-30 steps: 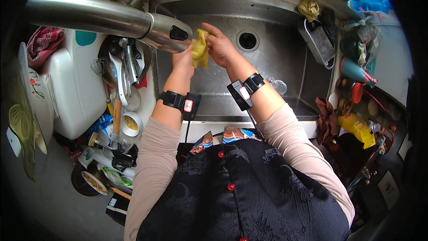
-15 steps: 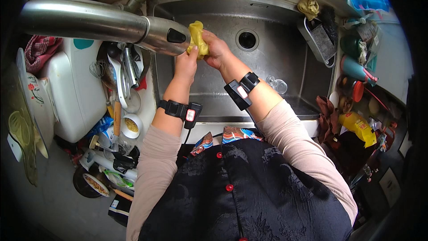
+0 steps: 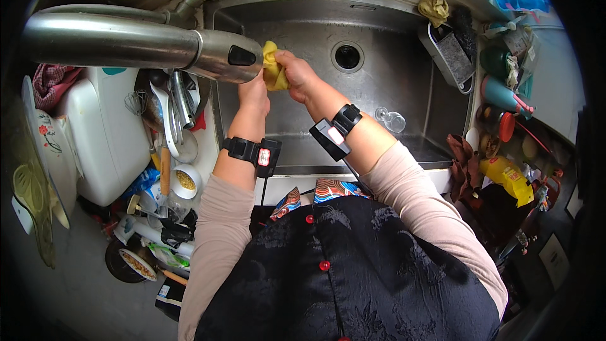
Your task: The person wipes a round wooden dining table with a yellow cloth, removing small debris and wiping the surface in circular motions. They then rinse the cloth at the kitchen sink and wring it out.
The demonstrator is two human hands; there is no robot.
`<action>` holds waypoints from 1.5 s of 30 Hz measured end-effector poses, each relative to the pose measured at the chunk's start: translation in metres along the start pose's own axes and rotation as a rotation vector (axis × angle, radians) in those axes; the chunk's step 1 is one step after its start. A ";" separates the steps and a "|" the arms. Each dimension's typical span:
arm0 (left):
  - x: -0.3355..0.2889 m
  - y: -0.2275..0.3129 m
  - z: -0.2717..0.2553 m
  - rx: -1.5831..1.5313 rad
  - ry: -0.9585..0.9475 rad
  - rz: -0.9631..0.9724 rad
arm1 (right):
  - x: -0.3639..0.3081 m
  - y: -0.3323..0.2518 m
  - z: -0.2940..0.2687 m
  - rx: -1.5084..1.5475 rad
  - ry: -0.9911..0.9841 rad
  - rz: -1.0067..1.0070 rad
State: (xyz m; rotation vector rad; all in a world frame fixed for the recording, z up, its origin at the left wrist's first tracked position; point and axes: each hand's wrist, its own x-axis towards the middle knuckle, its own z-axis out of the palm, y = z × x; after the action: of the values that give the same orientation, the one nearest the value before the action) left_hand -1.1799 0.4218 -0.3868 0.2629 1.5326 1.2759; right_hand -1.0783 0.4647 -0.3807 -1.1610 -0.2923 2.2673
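A crumpled yellow cloth [image 3: 274, 71] is held between my two hands, over the left part of the steel sink [image 3: 303, 142]. My right hand [image 3: 299, 78] grips its right side, thumb on top. At its left side, my left hand [image 3: 254, 95] closes on the cloth, its fingers mostly hidden beneath the faucet head [image 3: 230, 57]. Part of the cloth also passes out of sight there. A small stemmed glass [image 3: 394, 122] lies on its side on the sink floor, right of my right forearm.
The drain [image 3: 347, 57] lies beyond my right hand. A grey caddy [image 3: 451, 60] hangs at the sink's right wall, near another yellow cloth [image 3: 433, 9]. Utensils and a bowl of yellow grains [image 3: 185, 180] crowd the left counter; bottles and a yellow packet [image 3: 507, 180] crowd the right.
My left hand has slid further under the faucet head. Both hands and the cloth have shifted slightly left and nearer to me; the cloth looks less bunched at the top.
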 end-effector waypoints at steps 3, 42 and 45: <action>-0.004 0.001 0.003 -0.081 0.023 0.097 | -0.009 -0.008 -0.003 0.141 -0.077 0.191; 0.006 -0.001 0.012 0.015 0.093 0.031 | -0.005 0.002 0.006 -0.045 0.032 0.216; 0.006 0.000 0.007 -0.003 -0.100 -0.001 | -0.006 0.003 0.007 0.193 -0.062 0.219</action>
State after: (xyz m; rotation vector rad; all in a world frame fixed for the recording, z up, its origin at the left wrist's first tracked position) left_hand -1.1769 0.4306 -0.3890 0.3189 1.4451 1.2459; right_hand -1.0820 0.4586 -0.3738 -1.0679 0.0332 2.4599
